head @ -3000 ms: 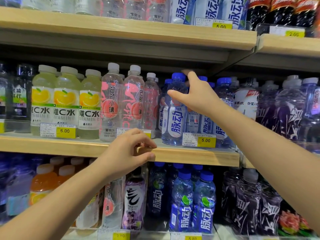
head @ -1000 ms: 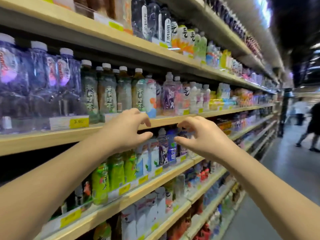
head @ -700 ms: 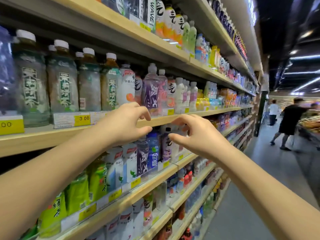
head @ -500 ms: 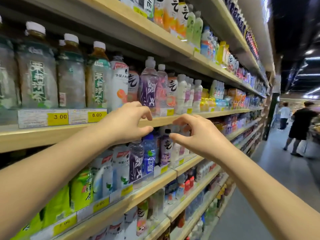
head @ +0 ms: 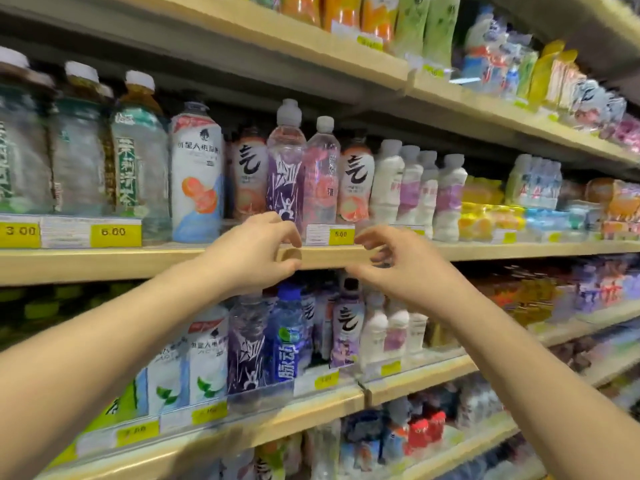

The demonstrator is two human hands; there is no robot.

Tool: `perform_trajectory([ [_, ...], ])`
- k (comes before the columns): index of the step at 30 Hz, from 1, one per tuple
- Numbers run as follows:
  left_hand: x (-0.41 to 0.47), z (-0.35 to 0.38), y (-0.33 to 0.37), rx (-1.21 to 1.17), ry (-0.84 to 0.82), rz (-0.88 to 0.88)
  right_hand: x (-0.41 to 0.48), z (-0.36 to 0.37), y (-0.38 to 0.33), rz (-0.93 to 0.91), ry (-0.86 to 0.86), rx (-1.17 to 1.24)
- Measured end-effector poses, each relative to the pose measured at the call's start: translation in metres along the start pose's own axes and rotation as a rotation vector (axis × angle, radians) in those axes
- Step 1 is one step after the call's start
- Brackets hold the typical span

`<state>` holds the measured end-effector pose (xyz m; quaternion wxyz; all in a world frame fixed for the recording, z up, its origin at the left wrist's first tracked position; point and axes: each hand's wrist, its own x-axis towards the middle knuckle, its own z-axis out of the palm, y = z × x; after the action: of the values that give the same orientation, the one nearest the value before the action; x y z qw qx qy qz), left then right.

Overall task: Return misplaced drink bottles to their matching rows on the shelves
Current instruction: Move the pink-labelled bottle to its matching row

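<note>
**Empty hands at the drinks shelf, strays just behind**

A shop aisle of wooden shelves packed with bottled drinks fills the view, smeared a little by motion. Nearest, two bare forearms reach up. The left hand [head: 252, 254] and right hand [head: 408, 271] hover side by side in front of the middle shelf [head: 138, 263]. Each has its fingers loosely curled above the thumb with a gap between, and neither holds anything. I cannot tell whether the left fingertips touch the shelf lip.

Just behind the left hand a purple bottle [head: 284, 174] stands upright at the shelf front, with a pink bottle [head: 320, 178] touching its right side. Both sit between peach bottles [head: 356, 178] that share one black character, so these two look like the strays. One shelf down, a blue bottle [head: 289, 344] stands beside a purple twin [head: 247, 348], which hints at where the purple row lives.

The step in hand seems to be the pick. It would go best with the purple bottle gripped round its waist and the right hand steadying the pink neighbour. The base then has to lift over the price tag [head: 341, 233] rail. There looks to be little headroom above the cap, so the bottle should tip outward as it rises. Farther right, white bottles [head: 415, 192] stand in an orderly row.
</note>
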<state>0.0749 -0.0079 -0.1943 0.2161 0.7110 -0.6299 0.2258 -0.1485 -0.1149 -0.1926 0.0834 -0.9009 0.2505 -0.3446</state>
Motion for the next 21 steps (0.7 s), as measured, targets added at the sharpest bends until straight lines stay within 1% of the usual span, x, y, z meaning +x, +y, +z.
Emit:
perform_trajectory([
  [4, 0.005, 0.004, 0.004, 0.045, -0.002, -0.031, 0.025, 0.004, 0.015, -0.065, 0.012, 0.086],
  [8, 0.01, 0.006, 0.003, 0.06, -0.002, 0.01, 0.048, 0.005, 0.021, -0.115, 0.038, 0.134],
  [13, 0.016, 0.011, -0.004, 0.043, 0.061, 0.046, 0.081, -0.005, 0.021, -0.14, 0.108, 0.15],
  [16, 0.014, 0.019, -0.008, 0.031, 0.127, 0.079, 0.101, -0.012, 0.022, -0.159, 0.151, 0.188],
  [18, 0.012, 0.025, -0.008, 0.022, 0.172, 0.079, 0.118, -0.017, 0.021, -0.168, 0.194, 0.219],
  [21, 0.009, 0.029, -0.007, 0.045, 0.191, 0.085, 0.147, -0.023, 0.015, -0.208, 0.269, 0.239],
])
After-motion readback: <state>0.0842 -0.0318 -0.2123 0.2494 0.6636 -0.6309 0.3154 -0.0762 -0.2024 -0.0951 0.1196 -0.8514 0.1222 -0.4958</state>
